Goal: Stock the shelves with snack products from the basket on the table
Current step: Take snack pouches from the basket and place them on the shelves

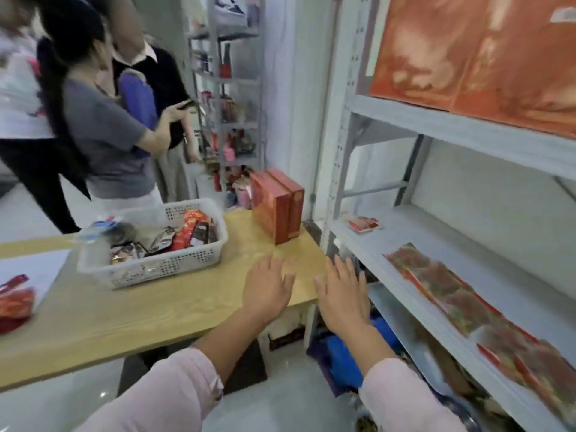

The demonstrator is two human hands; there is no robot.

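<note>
A white perforated basket [174, 263] full of snack packets [190, 232] sits on the wooden table [124, 310]. My left hand [268, 288] hovers open over the table's right end, to the right of the basket. My right hand [341, 294] is open beside it, just past the table's edge, near the grey shelf unit [405, 254]. Neither hand holds anything. On the middle shelf lie several red snack bags [452, 288] in a row and one small red packet [363, 224] further back.
Two red boxes [277, 204] stand upright at the table's far right corner. A red packet [14, 304] lies at the table's left edge. Large orange boxes [467, 51] fill the upper shelf. People stand behind the table at the left. Another stocked shelf [230, 104] stands behind.
</note>
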